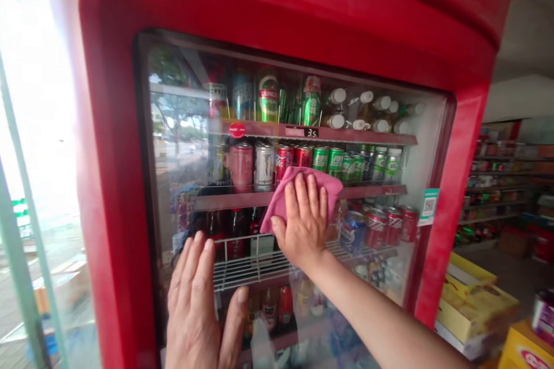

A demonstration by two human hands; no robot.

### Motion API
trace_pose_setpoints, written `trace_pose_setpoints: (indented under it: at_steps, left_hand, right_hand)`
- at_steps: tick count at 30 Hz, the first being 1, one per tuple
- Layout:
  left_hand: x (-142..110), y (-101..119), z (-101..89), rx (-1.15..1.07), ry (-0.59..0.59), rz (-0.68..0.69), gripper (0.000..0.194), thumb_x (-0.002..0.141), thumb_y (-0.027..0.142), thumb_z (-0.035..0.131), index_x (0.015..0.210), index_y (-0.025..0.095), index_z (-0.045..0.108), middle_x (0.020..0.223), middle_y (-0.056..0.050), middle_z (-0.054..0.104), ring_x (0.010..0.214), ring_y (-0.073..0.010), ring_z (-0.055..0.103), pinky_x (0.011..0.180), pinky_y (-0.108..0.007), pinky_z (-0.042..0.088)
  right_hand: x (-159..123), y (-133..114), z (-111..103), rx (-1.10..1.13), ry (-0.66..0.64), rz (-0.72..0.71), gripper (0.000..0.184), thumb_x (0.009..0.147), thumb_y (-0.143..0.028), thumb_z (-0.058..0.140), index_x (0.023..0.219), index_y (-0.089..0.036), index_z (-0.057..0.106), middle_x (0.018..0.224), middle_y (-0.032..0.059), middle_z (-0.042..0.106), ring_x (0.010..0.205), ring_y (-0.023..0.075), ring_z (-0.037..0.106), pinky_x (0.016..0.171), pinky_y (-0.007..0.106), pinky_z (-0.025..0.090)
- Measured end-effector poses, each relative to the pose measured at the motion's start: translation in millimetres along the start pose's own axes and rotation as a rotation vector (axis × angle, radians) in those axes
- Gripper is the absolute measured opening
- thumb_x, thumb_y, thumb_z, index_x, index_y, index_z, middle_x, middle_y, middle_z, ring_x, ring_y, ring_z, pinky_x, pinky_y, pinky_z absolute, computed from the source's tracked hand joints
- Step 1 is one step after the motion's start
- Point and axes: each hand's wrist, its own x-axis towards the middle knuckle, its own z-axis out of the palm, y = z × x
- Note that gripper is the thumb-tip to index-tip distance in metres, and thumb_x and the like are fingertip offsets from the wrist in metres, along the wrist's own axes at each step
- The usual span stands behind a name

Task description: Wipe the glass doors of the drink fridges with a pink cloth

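My right hand (303, 219) lies flat over a pink cloth (331, 184), holding it pressed against the glass door (177, 132) of a red drinks fridge (277, 17). Its fingers point upward and the cloth spreads out around them. Lower left, my left hand (197, 305) is raised close to the glass with its fingers extended and thumb apart, holding nothing. Whether it touches the pane I cannot tell. Behind the glass, several drink cans (264, 164) and bottles stand on shelves, partly covered by my hands and the cloth.
A QR-code sticker (428, 206) is on the door's right side. Yellow cartons (471, 300) are stacked to the fridge's right, with stocked shop shelves (497, 179) farther back. Bright daylight comes from the left, past a pale green post (19, 230).
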Motion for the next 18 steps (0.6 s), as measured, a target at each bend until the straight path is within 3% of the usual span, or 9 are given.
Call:
trace_pose_setpoints:
  at_steps: [5, 8, 12, 15, 18]
  left_hand:
    - [47, 16, 5.2, -0.066, 0.03, 0.186, 0.082, 0.106, 0.036, 0.061, 0.177, 0.016, 0.026, 0.186, -0.013, 0.029, 0.172, -0.026, 0.03, 0.14, -0.035, 0.026]
    - [81, 19, 21.3, -0.061, 0.028, 0.196, 0.078, 0.112, 0.045, 0.048, 0.179, 0.019, 0.019, 0.187, -0.012, 0.025, 0.174, -0.0263, 0.024, 0.141, -0.039, 0.024]
    - [108, 12, 56.2, 0.075, 0.046, 0.2, 0.077, 0.115, 0.054, 0.032, 0.18, 0.02, 0.011, 0.188, -0.015, 0.018, 0.176, -0.031, 0.009, 0.143, -0.052, 0.012]
    - [114, 18, 82.3, 0.268, 0.114, 0.145, 0.083, 0.113, 0.06, 0.036, 0.18, 0.016, 0.013, 0.188, -0.021, 0.013, 0.176, -0.0384, 0.003, 0.141, -0.063, 0.008]
    - [123, 49, 108.8, 0.374, 0.131, 0.129, 0.087, 0.111, 0.059, 0.044, 0.179, 0.013, 0.014, 0.187, -0.023, 0.014, 0.176, -0.0409, 0.005, 0.14, -0.065, 0.01]
  right_hand:
    - [31, -54, 18, 0.162, 0.002, -0.25, 0.069, 0.11, -0.044, 0.052, 0.171, -0.016, 0.038, 0.183, 0.0091, 0.036, 0.176, 0.0322, 0.014, 0.143, 0.062, 0.02]
    - [49, -50, 16, 0.276, 0.004, -0.381, 0.062, 0.112, -0.037, 0.049, 0.169, -0.013, 0.042, 0.183, 0.0079, 0.036, 0.175, 0.0272, 0.017, 0.145, 0.053, 0.021]
    - [48, 2, -3, 0.457, 0.034, -0.386, 0.054, 0.111, -0.031, 0.047, 0.16, -0.011, 0.054, 0.176, 0.0105, 0.049, 0.173, 0.0208, 0.025, 0.144, 0.043, 0.029]
    - [29, 54, -22, 0.476, 0.087, -0.254, 0.046, 0.109, -0.024, 0.049, 0.152, -0.012, 0.062, 0.173, 0.0158, 0.051, 0.173, 0.0245, 0.026, 0.141, 0.052, 0.035]
    - [5, 97, -41, 0.384, 0.102, -0.11, 0.054, 0.108, -0.021, 0.052, 0.161, -0.013, 0.052, 0.176, 0.0176, 0.047, 0.173, 0.0282, 0.025, 0.139, 0.062, 0.034]
